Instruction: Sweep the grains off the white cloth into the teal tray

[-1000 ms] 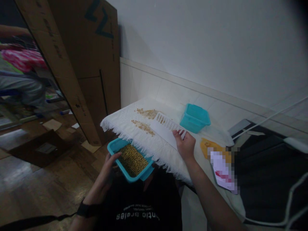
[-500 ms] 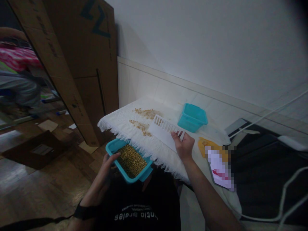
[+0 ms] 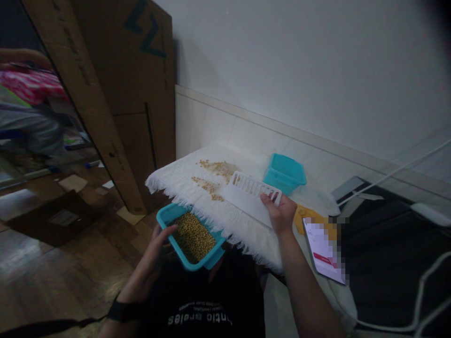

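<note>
My left hand grips the near rim of a teal tray full of tan beans, held just below the fringed front edge of a white cloth. My right hand is closed on one end of a white slotted plastic scraper that rests on the cloth. Two loose patches of beans lie on the cloth to the left of the scraper's far end.
A second teal tray stands at the back of the cloth near the wall. A phone and an orange item lie right of my right hand. Large cardboard boxes lean at left. White cables run at right.
The scraper has turned and shifted slightly right with my right hand, away from the nearer bean patch. The tray under the cloth edge stays put.
</note>
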A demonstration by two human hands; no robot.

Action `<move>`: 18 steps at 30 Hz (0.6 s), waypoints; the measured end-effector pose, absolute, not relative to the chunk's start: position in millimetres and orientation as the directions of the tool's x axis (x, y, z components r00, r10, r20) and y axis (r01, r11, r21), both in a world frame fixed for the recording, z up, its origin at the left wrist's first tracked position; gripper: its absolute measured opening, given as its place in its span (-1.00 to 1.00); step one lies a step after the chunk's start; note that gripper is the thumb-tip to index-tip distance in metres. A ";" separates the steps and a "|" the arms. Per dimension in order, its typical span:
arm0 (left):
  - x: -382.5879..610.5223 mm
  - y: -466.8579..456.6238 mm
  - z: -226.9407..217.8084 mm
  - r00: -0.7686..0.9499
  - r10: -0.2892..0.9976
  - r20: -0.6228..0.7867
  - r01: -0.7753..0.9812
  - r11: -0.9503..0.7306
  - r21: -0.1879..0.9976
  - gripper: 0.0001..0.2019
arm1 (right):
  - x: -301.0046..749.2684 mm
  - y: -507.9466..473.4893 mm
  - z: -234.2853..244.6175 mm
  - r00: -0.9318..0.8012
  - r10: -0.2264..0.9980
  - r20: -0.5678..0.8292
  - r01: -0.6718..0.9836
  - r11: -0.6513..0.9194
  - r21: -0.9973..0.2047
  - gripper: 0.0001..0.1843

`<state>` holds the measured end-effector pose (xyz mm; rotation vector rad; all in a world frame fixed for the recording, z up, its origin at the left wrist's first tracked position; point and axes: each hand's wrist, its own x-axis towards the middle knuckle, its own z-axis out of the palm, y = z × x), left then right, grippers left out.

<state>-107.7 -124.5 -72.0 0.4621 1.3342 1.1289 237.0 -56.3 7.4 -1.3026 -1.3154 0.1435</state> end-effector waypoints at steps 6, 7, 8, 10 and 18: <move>-108.2 -123.3 -71.3 -0.160 0.829 -0.536 -0.352 0.460 0.815 -0.33 | 239.7 -56.0 10.0 0.367 0.711 0.599 0.536 0.365 -0.761 -0.49; -108.1 -123.1 -70.7 -0.156 0.829 -0.537 -0.354 0.461 0.814 -0.33 | 239.4 -56.2 10.8 0.372 0.713 0.595 0.530 0.363 -0.766 -0.49; -108.1 -123.0 -70.2 -0.152 0.829 -0.538 -0.357 0.461 0.812 -0.33 | 238.8 -56.3 11.5 0.371 0.718 0.589 0.525 0.361 -0.771 -0.49; -108.0 -122.7 -69.7 -0.149 0.830 -0.537 -0.359 0.460 0.812 -0.33 | 236.1 -56.9 12.5 0.354 0.736 0.577 0.518 0.359 -0.776 -0.49; -109.6 -122.3 -77.8 -0.130 0.837 -0.532 -0.367 0.458 0.810 -0.27 | 223.9 -58.2 11.0 0.378 0.715 0.588 0.508 0.371 -0.777 -0.49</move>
